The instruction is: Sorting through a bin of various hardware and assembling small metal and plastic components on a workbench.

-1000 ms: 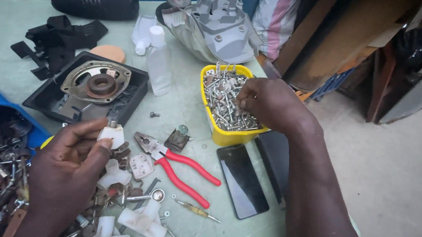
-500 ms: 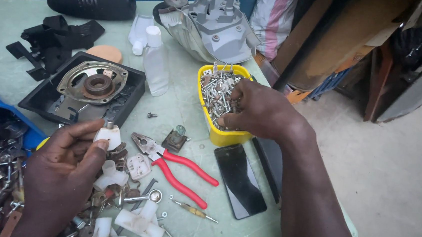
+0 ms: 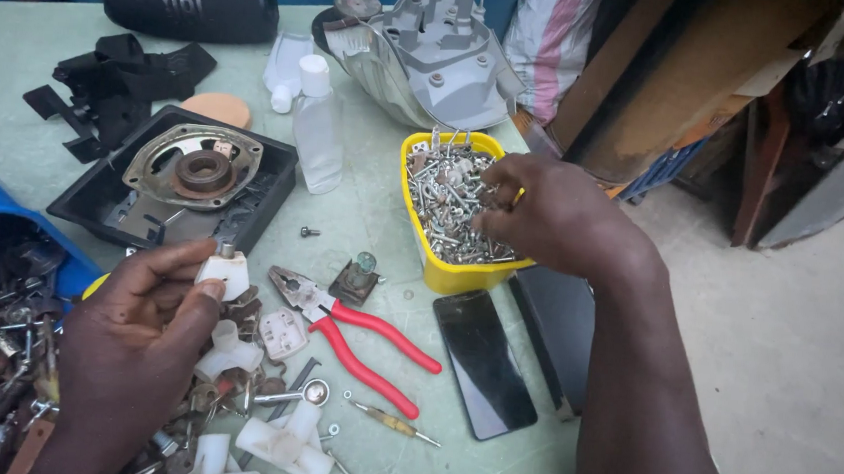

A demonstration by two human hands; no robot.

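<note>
One pair of red-handled pliers (image 3: 359, 334), one yellow tub (image 3: 449, 272) of screws, two dark phones (image 3: 484, 363), one black speaker (image 3: 188, 0), one clear bottle (image 3: 318, 129), two hands at work.

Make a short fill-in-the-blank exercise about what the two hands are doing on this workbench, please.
1. The right hand reaches into a ____ tub full of screws.
2. The left hand holds a small ____ plastic part.
3. The pliers have ____ handles.
4. The black phone lies ____ the tub.

Missing words: yellow; white; red; beside
</note>
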